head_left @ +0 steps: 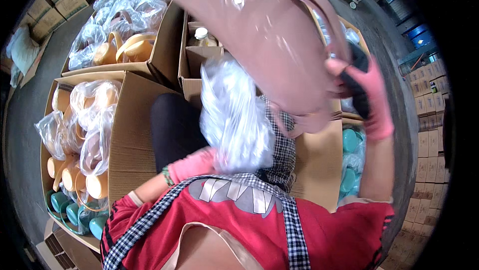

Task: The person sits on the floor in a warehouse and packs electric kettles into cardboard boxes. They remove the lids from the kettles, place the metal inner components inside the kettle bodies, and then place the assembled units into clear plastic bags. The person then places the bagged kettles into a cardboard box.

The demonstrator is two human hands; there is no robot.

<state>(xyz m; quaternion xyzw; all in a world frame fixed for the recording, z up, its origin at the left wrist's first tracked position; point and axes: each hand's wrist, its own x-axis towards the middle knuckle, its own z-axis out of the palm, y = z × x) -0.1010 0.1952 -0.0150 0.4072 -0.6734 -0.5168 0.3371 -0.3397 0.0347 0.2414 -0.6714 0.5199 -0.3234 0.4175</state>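
A large, glossy mauve plastic vessel with a curved handle (279,35) is tilted in front of me, smeared by motion and cut off by the upper edge. My right hand (370,93), in a pink and black glove, is closed around its handle side. Low in front of my apron, my left hand (192,166), in a pink glove, grips the lower end of a crumpled clear plastic bag (234,120). Its fingertips are partly hidden by the bag, which hangs beside the vessel without visibly enclosing it.
An open carton (134,130) at left holds peach and teal vessels, some bagged. Behind it, another carton (162,40) has bagged pieces. A divided box (192,63) contains a white-capped bottle (202,34). Teal pieces (351,143) fill a carton at right. Stacked boxes (424,170) line the far right.
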